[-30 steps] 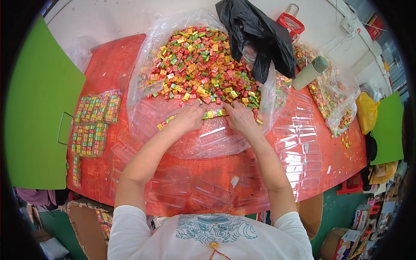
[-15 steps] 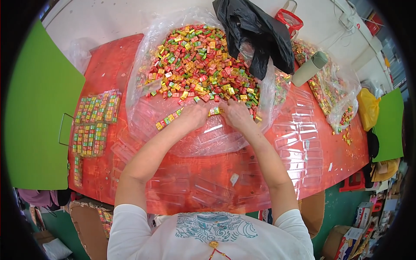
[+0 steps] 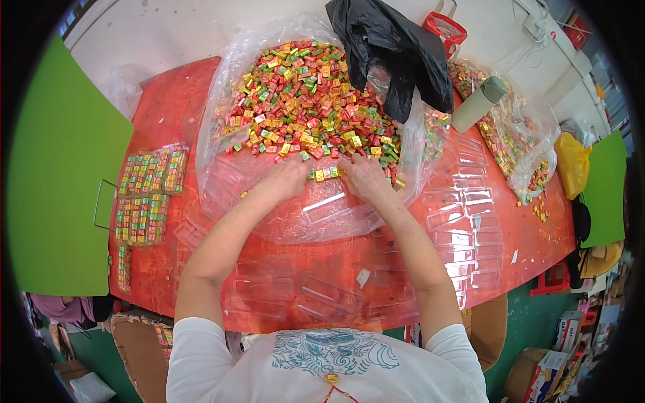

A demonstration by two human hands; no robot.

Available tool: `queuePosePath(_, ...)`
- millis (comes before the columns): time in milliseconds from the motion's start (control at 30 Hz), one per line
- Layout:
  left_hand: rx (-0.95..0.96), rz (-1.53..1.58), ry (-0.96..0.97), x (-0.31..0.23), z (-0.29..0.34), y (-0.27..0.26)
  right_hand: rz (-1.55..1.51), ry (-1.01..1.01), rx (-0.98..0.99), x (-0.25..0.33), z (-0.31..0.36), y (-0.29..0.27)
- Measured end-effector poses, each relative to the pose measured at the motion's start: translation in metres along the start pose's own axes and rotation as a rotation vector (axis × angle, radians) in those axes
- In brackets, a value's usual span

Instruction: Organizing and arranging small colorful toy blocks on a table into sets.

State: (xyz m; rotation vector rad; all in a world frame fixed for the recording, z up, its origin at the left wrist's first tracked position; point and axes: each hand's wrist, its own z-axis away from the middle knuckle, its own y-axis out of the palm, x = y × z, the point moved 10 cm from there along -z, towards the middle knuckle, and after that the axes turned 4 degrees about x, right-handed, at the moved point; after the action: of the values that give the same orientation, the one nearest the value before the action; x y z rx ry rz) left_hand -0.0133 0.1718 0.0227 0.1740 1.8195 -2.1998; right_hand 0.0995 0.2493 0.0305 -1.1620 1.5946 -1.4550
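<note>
A short row of small wrapped candies (image 3: 324, 174) in yellow, green and white lies between my hands, at the near edge of a big loose heap of wrapped candies (image 3: 302, 101). My left hand (image 3: 289, 177) is curled at the row's left end, its fingertips pinched by the heap; whatever they hold is hidden. Bent over the row's right end, my right hand (image 3: 363, 178) has its fingers closed against the candies there. Just nearer to me an empty clear plastic tray (image 3: 324, 207) lies on the clear plastic sheet (image 3: 269, 232) under the heap.
Filled candy trays (image 3: 141, 218) stand stacked on the red table (image 3: 201, 305) at left. Empty clear trays (image 3: 463, 235) lie in overlapping rows at right. Beyond are a black plastic bag (image 3: 403, 54), a pale green bottle (image 3: 479, 104), another candy bag (image 3: 517, 148) and a yellow bag (image 3: 572, 164).
My left hand has moved left and slightly nearer to me, covering most of the candy row that showed left of it. More candies show between the hands. My right hand has barely moved.
</note>
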Motion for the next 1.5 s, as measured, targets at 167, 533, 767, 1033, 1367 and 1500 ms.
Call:
queuePosePath(167, -0.045, 0.027, 0.039, -0.004, 0.001, -0.003, -0.01, -0.009, -0.034, 0.001, 0.002, -0.003)
queuePosePath(533, -0.036, -0.073, 0.023, -0.007, -0.004, 0.004, 0.001, -0.015, -0.065, 0.001, 0.002, 0.0)
queuePosePath(767, -0.076, -0.054, 0.054, -0.013, -0.001, -0.001, 0.019, -0.003, -0.067, 0.002, 0.002, 0.001)
queuePosePath(1033, -0.175, -0.05, 0.061, -0.016, 0.006, -0.008, 0.064, -0.007, -0.096, 0.009, 0.007, -0.008)
queuePosePath(1367, -0.042, -0.014, 0.039, -0.063, 0.048, 0.009, 0.049, -0.111, -0.007, 0.02, 0.057, -0.022)
queuePosePath(1500, -0.022, -0.005, 0.05, -0.076, 0.05, 0.014, 0.031, -0.103, 0.043, 0.017, 0.063, -0.018)
